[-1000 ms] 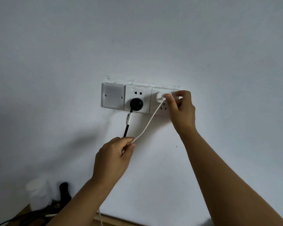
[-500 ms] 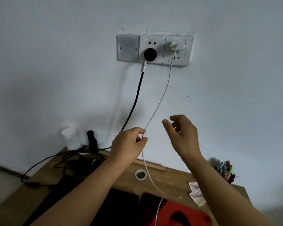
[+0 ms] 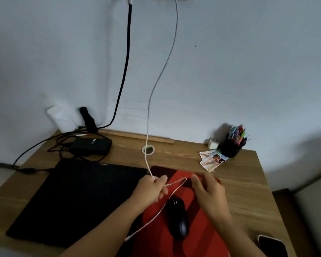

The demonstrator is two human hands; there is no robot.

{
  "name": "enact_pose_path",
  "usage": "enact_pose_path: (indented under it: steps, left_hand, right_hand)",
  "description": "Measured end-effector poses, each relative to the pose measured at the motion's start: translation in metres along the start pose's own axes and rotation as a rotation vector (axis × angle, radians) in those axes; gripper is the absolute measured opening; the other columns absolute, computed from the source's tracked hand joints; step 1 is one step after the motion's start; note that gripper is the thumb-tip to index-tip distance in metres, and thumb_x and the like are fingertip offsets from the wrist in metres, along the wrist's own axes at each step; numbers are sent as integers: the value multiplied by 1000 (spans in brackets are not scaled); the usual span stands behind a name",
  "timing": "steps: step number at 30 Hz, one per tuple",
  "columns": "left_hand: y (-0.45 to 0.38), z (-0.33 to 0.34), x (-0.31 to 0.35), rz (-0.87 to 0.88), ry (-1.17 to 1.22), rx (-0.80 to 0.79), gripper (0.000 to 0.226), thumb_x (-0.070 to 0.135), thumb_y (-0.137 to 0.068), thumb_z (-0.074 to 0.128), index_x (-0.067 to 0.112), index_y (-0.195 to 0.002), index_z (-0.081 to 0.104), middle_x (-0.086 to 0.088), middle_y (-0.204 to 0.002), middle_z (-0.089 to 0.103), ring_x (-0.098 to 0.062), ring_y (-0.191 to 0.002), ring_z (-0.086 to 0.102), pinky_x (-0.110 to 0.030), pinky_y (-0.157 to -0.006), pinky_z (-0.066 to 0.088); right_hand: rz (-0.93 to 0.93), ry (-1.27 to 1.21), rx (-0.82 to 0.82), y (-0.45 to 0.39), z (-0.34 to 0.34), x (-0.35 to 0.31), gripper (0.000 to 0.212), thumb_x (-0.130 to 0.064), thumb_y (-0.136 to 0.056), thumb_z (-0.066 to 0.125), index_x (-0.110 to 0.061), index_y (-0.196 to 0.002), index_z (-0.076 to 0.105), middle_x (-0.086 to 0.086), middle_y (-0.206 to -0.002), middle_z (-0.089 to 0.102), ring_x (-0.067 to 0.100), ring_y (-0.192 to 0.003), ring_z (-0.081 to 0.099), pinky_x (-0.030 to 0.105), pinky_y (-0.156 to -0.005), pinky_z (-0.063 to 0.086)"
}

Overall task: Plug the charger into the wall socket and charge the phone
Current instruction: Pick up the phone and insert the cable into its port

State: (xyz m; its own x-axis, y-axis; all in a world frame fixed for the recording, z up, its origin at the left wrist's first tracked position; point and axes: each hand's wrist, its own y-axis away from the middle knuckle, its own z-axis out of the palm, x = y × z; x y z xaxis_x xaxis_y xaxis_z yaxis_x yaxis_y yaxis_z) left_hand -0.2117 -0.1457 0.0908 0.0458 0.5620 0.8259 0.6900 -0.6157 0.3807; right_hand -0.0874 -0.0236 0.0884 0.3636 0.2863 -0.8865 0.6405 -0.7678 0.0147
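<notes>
A white charging cable (image 3: 157, 82) hangs down the wall from the top edge of the view, where the socket is cut off. My left hand (image 3: 151, 190) pinches this cable above the red mouse pad (image 3: 198, 236). From my fingers the cable loops to the right and then runs down to its free plug end (image 3: 127, 238) near my left forearm. My right hand (image 3: 208, 191) hovers just right of the loop, fingers apart and holding nothing. The phone (image 3: 271, 245), dark with a pale rim, lies at the desk's front right corner.
On the wooden desk (image 3: 245, 182) lie a closed black laptop (image 3: 76, 197), a black mouse (image 3: 177, 217), a power brick (image 3: 90, 145) with tangled black cables, a pen holder (image 3: 232, 143), some cards (image 3: 211, 160) and a small white adapter (image 3: 213, 143). A black cable (image 3: 125, 62) also hangs down the wall.
The view has tilted down from the socket to the desk. Both hands have lowered to just above the mouse pad, my left hand sliding down the white cable; the phone has come into view.
</notes>
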Motion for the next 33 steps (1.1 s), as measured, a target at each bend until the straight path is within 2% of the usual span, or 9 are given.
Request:
enact_pose_path:
  steps: [5, 7, 9, 13, 17, 22, 28, 30, 33]
  left_hand:
    - [12, -19, 35, 164, 119, -211, 42, 37, -89, 53, 21, -51, 60, 7, -46, 54, -5, -41, 45, -14, -43, 37]
    - [16, -28, 33, 149, -13, -318, 41, 34, -88, 55, 20, -50, 61, 6, -49, 56, -6, -43, 48, -15, -45, 38]
    - [16, -41, 25, 84, -127, -338, 41, 34, -87, 56, 20, -49, 60, 5, -49, 58, -7, -46, 50, -18, -50, 40]
    - [4, -67, 3, -52, -222, -157, 43, 37, -86, 56, 18, -48, 61, 4, -47, 58, -9, -51, 54, -23, -57, 42]
    - [-5, -66, -2, -157, -322, 95, 53, 49, -86, 51, 12, -49, 59, 1, -44, 59, -13, -46, 57, -27, -55, 45]
    - [11, -32, 20, -93, -621, 9, 79, 76, -76, 32, 11, -40, 60, -3, -35, 61, -7, -33, 57, -25, -58, 49]
    - [14, 47, 64, 376, -205, -120, 18, 31, -87, 57, 19, -84, 69, -8, -77, 73, -12, -60, 67, -27, -58, 53]
    - [6, 73, 78, 434, -144, -144, 20, 25, -89, 54, 19, -105, 66, -9, -89, 72, -11, -75, 67, -25, -70, 51]
    - [-5, 111, 90, 325, -44, -190, 31, 23, -92, 49, 20, -122, 53, 1, -88, 62, 2, -71, 55, -11, -61, 39]
  right_hand:
    - [529, -975, -311, -3, 6, -1, 47, -37, -84, 57, -39, -124, 32, 23, -103, 70, 30, -87, 71, 40, -74, 54]
    - [517, -1288, -249, -21, -3, -6, 63, -26, -62, 78, -31, -112, 41, 21, -94, 72, 30, -84, 72, 44, -78, 58]
    - [484, -1451, -103, -41, -19, -13, 45, -8, -71, 69, -26, -103, 44, 17, -77, 71, 25, -67, 73, 42, -71, 58]
    - [511, -1361, 211, -65, -56, -11, 46, 11, -88, 32, -26, -116, 37, 11, -76, 52, 10, -37, 54, 32, -60, 51]
    - [506, -1199, 333, -64, -76, 10, 40, 11, -89, 30, -15, -116, 47, 8, -73, 49, 13, -56, 46, 30, -65, 43]
    - [389, -949, 365, -39, -74, 27, 35, 15, -87, 34, -10, -86, 59, 7, -76, 57, 15, -64, 51, 26, -65, 47]
    - [174, -728, 294, -7, -54, 51, 36, 13, -87, 41, -14, -84, 64, 3, -78, 66, 11, -62, 56, 21, -64, 46]
    - [121, -675, 268, 5, -50, 59, 37, 15, -86, 43, -15, -82, 66, -3, -75, 69, 5, -62, 59, 17, -62, 48]
    - [95, -608, 216, 26, -46, 71, 38, 18, -83, 44, -12, -82, 68, -4, -75, 69, 4, -67, 60, 14, -63, 48]
